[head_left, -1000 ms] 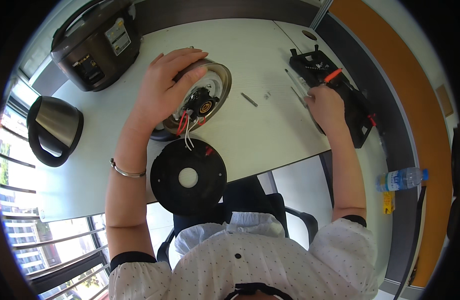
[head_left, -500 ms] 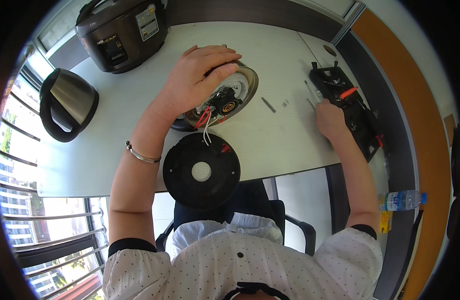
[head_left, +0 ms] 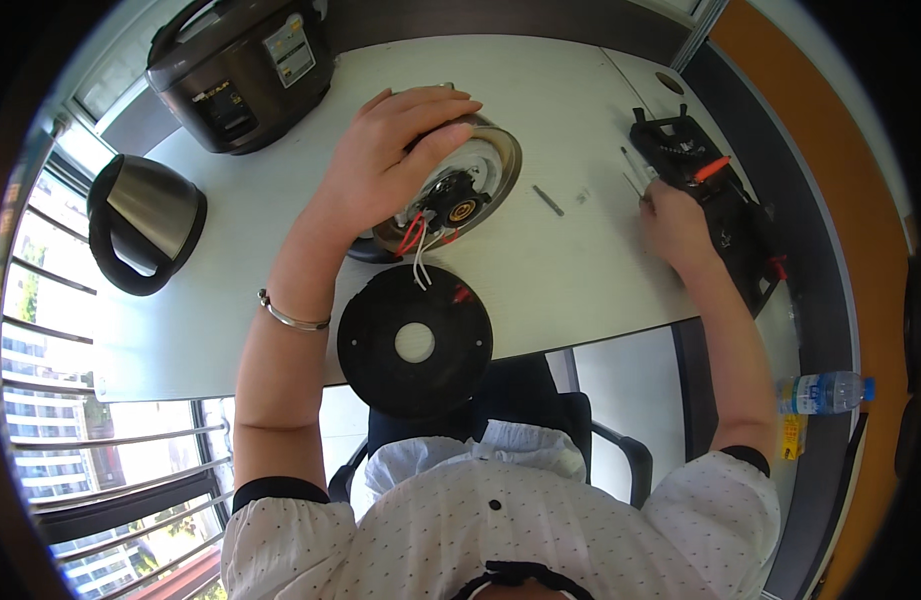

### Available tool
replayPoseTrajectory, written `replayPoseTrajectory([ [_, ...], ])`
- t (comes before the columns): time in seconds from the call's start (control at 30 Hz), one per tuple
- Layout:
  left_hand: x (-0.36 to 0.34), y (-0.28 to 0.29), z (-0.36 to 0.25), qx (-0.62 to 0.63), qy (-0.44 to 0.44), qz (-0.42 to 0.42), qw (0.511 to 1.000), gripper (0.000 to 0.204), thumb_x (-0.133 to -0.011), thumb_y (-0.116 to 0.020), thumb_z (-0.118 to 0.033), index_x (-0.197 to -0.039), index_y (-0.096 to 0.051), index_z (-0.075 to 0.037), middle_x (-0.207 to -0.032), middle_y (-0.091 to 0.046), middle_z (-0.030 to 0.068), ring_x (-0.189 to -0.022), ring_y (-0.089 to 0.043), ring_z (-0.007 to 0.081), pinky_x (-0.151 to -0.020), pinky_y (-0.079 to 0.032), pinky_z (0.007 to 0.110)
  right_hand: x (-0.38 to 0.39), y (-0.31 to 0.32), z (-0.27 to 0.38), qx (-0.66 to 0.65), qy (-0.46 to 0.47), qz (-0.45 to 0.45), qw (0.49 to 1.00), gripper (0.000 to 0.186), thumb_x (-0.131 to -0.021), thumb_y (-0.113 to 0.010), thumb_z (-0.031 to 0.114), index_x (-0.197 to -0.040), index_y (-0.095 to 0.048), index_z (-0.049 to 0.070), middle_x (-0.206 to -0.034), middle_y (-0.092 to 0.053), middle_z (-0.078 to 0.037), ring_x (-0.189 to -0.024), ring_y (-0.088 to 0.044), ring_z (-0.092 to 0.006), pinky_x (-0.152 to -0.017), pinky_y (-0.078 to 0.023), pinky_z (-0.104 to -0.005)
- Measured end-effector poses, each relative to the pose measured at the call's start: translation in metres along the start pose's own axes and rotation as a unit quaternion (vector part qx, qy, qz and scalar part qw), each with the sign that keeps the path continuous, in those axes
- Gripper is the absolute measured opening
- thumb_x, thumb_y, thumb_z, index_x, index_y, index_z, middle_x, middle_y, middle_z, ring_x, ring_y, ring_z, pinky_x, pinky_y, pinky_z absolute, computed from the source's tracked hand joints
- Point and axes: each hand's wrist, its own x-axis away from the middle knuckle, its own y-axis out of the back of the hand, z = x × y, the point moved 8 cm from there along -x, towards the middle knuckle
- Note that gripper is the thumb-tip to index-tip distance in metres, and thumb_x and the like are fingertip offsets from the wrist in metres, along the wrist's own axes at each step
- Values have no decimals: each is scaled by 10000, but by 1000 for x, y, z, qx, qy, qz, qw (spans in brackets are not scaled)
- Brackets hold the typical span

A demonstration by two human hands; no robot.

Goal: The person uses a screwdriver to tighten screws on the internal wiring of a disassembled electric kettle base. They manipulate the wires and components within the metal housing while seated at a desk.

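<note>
An upturned steel electric kettle (head_left: 500, 165) lies on the table with its underside open, showing a black round connector and red and white wires (head_left: 412, 235). My left hand (head_left: 395, 150) is wrapped over its upper side, thumb near the rim. Close below it, a black disc-shaped base cover (head_left: 368, 375) with a central hole sits at the table's front edge. Over on the right, my right hand (head_left: 675, 222) is closed at the edge of a black tool case (head_left: 730, 235). A screwdriver's thin shaft (head_left: 633, 184) sticks out from its fingertips; the fingers hide the rest.
A second kettle (head_left: 160, 215) and a brown rice cooker (head_left: 250, 90) stand on the left. A small metal bit (head_left: 548, 200) lies mid-table beside tiny loose parts (head_left: 582, 196). Red-handled pliers (head_left: 712, 168) lie at the tool case. A water bottle (head_left: 825, 393) is at the far right.
The whole view has shifted slightly, moving the scene a little to the right. Both hands keep nearly the same places, the left on the kettle and the right at the tool case.
</note>
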Motion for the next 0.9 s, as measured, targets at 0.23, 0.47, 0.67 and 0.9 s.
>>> replayPoseTrajectory([
  [0.23, 0, -1, -1, 8, -17, -2, 1000, 275, -925, -498, -133, -1129, -599, 22, -1185, -596, 161, -1092, -549, 298, -937, -417, 351, 7, 48, 20, -256, 45, -55, 964, 147, -845, -648, 85, -949, -659, -18, -713, -633, -73, -612, -569, -118, -580, -457, -252],
  [0.47, -1, -1, 1, 21, -11, 11, 1000, 287, -928, -500, -154, -1134, -603, 19, -1185, -594, 171, -1089, -549, 303, -947, -418, 354, -7, 70, 62, -509, -17, 51, 859, 131, -822, -681, 91, -892, -661, -19, -643, -567, -9, -483, -460, -52, -431, -332, -199],
  [0.67, 0, 0, 0, 17, -14, 1, 1000, 283, -926, -506, -162, -1120, -608, 18, -1166, -604, 171, -1073, -557, 302, -924, -421, 358, -25, 80, 111, -537, 82, 60, 838, 141, -853, -653, 115, -894, -652, -21, -649, -568, -12, -543, -525, -71, -488, -427, -207],
  [0.9, 1, 1, -1, 27, -9, -12, 1000, 270, -919, -513, -158, -1099, -615, 14, -1128, -621, 170, -1028, -576, 304, -906, -416, 353, -33, 80, 137, -531, 118, 55, 838, 125, -848, -654, 85, -913, -646, -21, -679, -594, -21, -565, -552, -73, -499, -457, -207],
])
